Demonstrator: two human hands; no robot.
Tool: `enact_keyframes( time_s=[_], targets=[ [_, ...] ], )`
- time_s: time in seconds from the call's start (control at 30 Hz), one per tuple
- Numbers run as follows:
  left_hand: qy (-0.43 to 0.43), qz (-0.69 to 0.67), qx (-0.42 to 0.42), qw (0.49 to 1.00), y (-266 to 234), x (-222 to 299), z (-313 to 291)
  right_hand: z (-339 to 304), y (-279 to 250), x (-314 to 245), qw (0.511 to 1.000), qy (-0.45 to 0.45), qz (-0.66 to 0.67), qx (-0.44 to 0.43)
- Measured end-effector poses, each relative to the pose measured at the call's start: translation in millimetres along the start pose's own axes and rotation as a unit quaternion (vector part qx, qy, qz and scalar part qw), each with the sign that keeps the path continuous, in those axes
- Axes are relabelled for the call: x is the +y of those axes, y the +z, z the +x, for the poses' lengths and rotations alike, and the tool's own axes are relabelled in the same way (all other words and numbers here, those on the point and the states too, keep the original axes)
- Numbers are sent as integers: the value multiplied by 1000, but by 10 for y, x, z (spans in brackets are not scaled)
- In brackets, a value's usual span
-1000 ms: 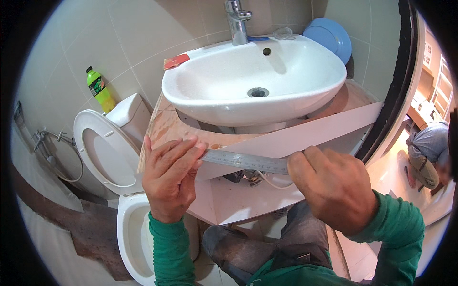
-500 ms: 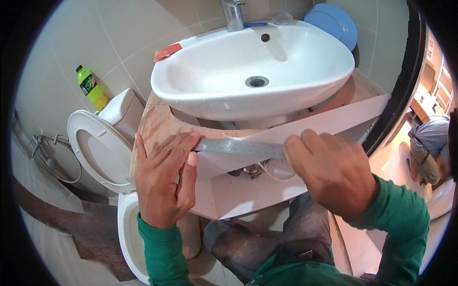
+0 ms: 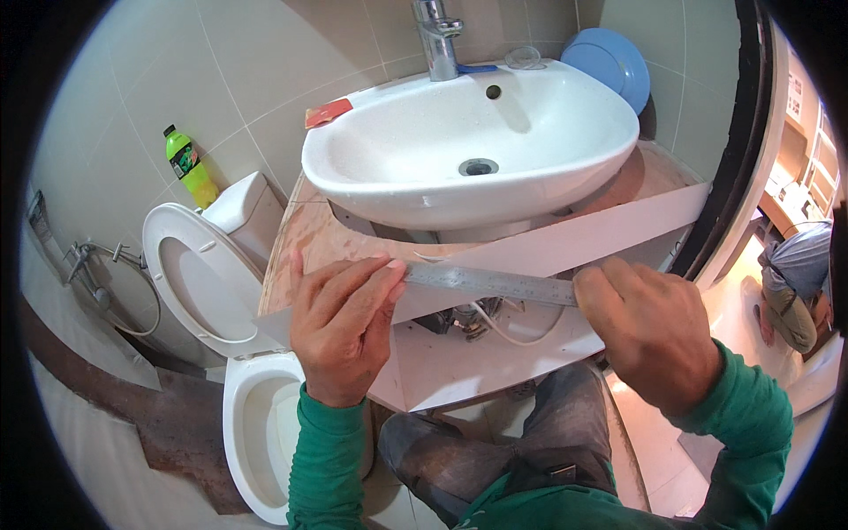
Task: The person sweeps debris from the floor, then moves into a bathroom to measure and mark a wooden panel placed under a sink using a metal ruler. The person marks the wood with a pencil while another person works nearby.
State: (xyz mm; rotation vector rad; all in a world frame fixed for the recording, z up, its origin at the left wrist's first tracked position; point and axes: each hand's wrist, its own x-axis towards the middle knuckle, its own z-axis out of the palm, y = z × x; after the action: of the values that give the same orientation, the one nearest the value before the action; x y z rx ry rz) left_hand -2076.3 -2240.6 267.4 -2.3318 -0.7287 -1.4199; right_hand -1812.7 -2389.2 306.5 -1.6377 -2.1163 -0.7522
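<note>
A steel ruler (image 3: 486, 283) lies level across the front of a white board strip (image 3: 565, 243) under a white wash basin (image 3: 459, 150). My left hand (image 3: 340, 327) lies flat with its fingers spread over the ruler's left end and the strip. My right hand (image 3: 649, 331) is closed around the ruler's right end. Below the strip a white panel (image 3: 468, 362) and a plywood counter top (image 3: 305, 243) show, with pipes and a white hose (image 3: 495, 322) in the gap.
A white toilet (image 3: 256, 415) with its seat lid (image 3: 185, 274) raised stands at the left, a green bottle (image 3: 190, 168) on its tank. A blue plate (image 3: 609, 62) leans behind the basin by the tap (image 3: 437, 35). Another person (image 3: 795, 274) crouches outside the doorway at right.
The view has shifted, so the basin and hands sit slightly differently in the picture. Both hands keep the ruler against the strip; my left fingers have spread flatter over its end.
</note>
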Motion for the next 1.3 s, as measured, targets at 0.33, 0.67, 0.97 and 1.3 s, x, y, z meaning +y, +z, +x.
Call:
enact_keyframes(
  time_s=[0.33, 0.67, 0.97, 1.3],
  targets=[
    [-4, 8, -46, 999, 5, 124, 128, 22, 30, 106, 1000, 1, -22, -7],
    [-25, 18, -83, 996, -13, 180, 233, 175, 212, 321, 999, -13, -24, -24],
    [-2, 33, -71, 997, 67, 157, 143, 71, 122, 331, 1000, -10, -9, -15],
    [14, 87, 41, 995, 165, 294, 14, -201, 9, 365, 999, 40, 24, 26]
  ],
)
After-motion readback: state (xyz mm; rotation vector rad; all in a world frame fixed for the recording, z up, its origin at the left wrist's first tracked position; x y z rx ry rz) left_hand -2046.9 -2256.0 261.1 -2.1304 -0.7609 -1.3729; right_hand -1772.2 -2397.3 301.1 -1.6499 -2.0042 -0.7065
